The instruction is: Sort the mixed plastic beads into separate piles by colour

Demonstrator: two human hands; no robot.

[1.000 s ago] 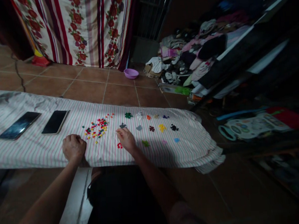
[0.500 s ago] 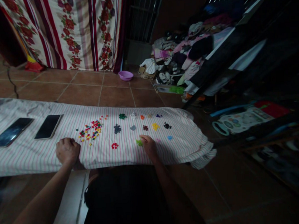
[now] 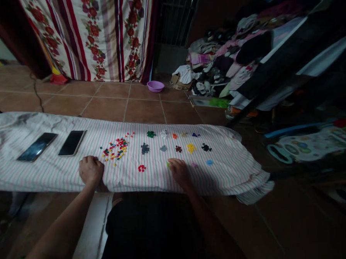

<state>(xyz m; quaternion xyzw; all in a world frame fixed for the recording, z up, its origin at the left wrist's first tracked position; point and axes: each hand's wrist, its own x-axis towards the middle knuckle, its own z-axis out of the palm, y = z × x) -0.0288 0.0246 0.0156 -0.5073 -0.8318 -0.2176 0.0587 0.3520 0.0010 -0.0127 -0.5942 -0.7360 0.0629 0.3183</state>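
My left hand [image 3: 91, 169] rests curled on the striped cloth [image 3: 73, 175], just below a mixed pile of small coloured pieces [image 3: 116, 148]; whether it holds anything is hidden. Bent over the light green pieces [image 3: 168, 165], my right hand [image 3: 179, 171] covers most of them, and its fingertips are too small to read clearly. Small single-colour heaps lie around it: red [image 3: 141, 168], dark grey [image 3: 145, 148], light grey [image 3: 163, 148], brown [image 3: 178, 149], yellow [image 3: 191, 148], black [image 3: 206, 147], pink [image 3: 194, 164] and blue [image 3: 209, 162]. Dark green pieces [image 3: 151, 134] sit farther back.
Two phones, one [image 3: 37, 147] at the far left and another [image 3: 72, 143] beside it, lie on the cloth. Beyond the table are a purple basin [image 3: 155, 86], a floral curtain [image 3: 107, 40] and a heap of clothes [image 3: 224, 61].
The whole view has shifted, so the table appears farther right. My right hand now covers more of the light green pieces. My left hand stays curled beside the mixed pile.
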